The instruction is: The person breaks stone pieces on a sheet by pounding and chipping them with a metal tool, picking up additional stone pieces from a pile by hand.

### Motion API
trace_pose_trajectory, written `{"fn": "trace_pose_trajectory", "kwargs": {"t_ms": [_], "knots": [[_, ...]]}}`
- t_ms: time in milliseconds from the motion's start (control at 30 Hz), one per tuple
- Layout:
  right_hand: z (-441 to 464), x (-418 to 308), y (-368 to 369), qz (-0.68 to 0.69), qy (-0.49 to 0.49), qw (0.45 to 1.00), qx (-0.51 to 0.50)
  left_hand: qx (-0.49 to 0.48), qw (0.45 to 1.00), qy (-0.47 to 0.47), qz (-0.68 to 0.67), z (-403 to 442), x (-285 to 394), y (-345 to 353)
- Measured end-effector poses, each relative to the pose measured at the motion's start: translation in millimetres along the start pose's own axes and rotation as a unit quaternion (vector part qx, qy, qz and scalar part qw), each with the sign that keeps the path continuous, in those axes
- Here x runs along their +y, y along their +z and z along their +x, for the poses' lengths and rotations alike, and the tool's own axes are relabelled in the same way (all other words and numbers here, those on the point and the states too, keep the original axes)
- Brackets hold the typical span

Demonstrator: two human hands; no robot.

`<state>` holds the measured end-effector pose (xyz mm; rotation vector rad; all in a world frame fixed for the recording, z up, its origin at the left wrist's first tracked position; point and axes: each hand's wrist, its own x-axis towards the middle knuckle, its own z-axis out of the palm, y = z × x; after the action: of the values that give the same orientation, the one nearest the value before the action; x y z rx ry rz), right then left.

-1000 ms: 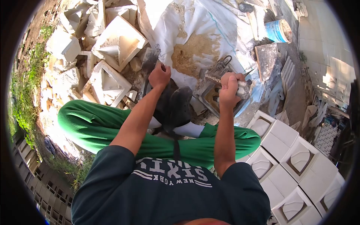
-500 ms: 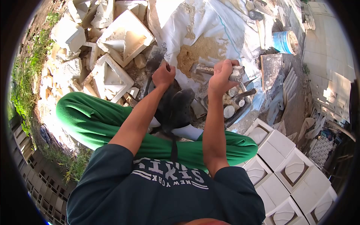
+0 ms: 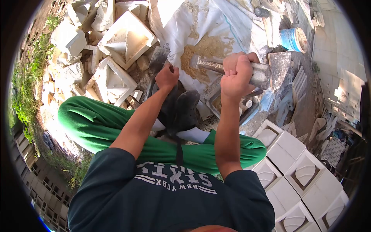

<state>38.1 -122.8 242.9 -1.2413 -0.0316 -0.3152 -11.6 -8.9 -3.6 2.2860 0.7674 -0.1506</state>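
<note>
From the bare left hand (image 3: 167,77), open room lies toward one o'clock over the wrinkled white sheet (image 3: 211,19); jagged off-white block rubble (image 3: 127,38) bars ten o'clock, a crusted grey hammer-like tool (image 3: 211,65) nearly three.

The person (image 3: 174,205) sits, right hand (image 3: 237,76) gripping a crusted tool (image 3: 210,65) by a tray (image 3: 212,108), left hand (image 3: 167,77) curled beside a dark flat piece (image 3: 159,58), its grip hard to make out. Broken white blocks (image 3: 125,40) heap up at far left; a blue bucket (image 3: 290,39) is far right, patterned blocks (image 3: 305,170) near right.
</note>
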Motion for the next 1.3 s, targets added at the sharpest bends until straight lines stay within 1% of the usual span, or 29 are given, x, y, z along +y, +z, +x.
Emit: {"fn": "trace_pose_trajectory", "kwargs": {"t_ms": [33,100,167,233,267,333,367,433,467,533,600,667,733,767,800,867,900,967,1033,1067,1133,1167,1200,1300], "knots": [[-6,26,-9,-0.045,0.006,0.999,0.011,-0.003,1.0,0.004,0.002,-2,-1,0],[-12,65,-28,-0.03,0.017,0.999,0.023,0.002,1.0,0.012,-0.011,-1,-1,0],[-1,73,-27,-0.01,0.031,0.999,0.023,0.021,1.0,0.018,-0.009,8,0,2],[12,50,-23,0.003,0.065,0.998,0.006,0.024,0.999,0.025,-0.006,2,-1,3],[20,35,-19,0.003,0.061,0.998,0.003,0.008,1.0,0.019,-0.005,3,1,2],[15,-5,-9,0.037,-0.001,0.999,-0.022,-0.013,1.0,0.004,0.001,-2,-5,1],[13,-18,-6,0.037,0.002,0.999,-0.022,-0.003,1.0,0.006,-0.005,-2,-5,1],[15,-34,-2,0.099,-0.013,0.995,-0.023,0.009,1.0,0.012,-0.013,-1,-2,2],[14,-26,-4,0.101,-0.016,0.994,-0.023,0.011,1.0,0.01,-0.012,-2,-1,1],[3,14,-19,-0.009,0.007,1.0,-0.004,0.013,1.0,0.012,-0.01,0,-1,1],[-3,68,-37,-0.018,0.012,1.0,-0.005,0.014,1.0,0.018,-0.003,-1,-2,2],[8,75,-36,-0.023,0.013,1.0,-0.016,0.028,0.999,0.026,-0.009,7,1,5],[19,43,-25,-0.041,0.073,0.996,-0.015,0.026,0.999,0.033,-0.005,0,-5,4],[21,28,-21,-0.054,0.031,0.998,-0.015,0.022,0.999,0.027,-0.001,4,-2,4],[21,5,-13,-0.052,0.011,0.998,-0.016,0.013,1.0,0.015,0.006,0,-3,4],[24,-22,-5,0.015,-0.022,1.0,-0.003,0.008,1.0,0.006,0.013,-4,-5,4],[26,-21,-5,0.016,-0.025,1.0,-0.001,0.009,1.0,0.004,0.015,1,-3,4],[27,-14,-7,0.019,-0.02,1.0,0.012,0.007,1.0,0.006,0.017,3,0,2],[19,65,-28,-0.043,-0.005,0.999,-0.008,-0.007,1.0,0.009,0.022,-4,-5,3],[19,80,-31,-0.036,0.008,0.999,-0.009,-0.01,1.0,0.011,0.008,-2,-7,5],[32,76,-24,-0.024,0.014,0.999,-0.016,-0.005,1.0,0.017,-0.008,7,0,4],[31,71,-29,-0.04,0.025,0.999,-0.028,0.0,1.0,0.014,0.013,-1,-4,4],[37,59,-24,-0.054,0.027,0.997,-0.041,0.011,0.999,0.017,0.03,0,-3,3],[42,4,-14,-0.009,0.013,1.0,-0.022,-0.003,1.0,0.009,-0.002,-1,-1,3]]}}
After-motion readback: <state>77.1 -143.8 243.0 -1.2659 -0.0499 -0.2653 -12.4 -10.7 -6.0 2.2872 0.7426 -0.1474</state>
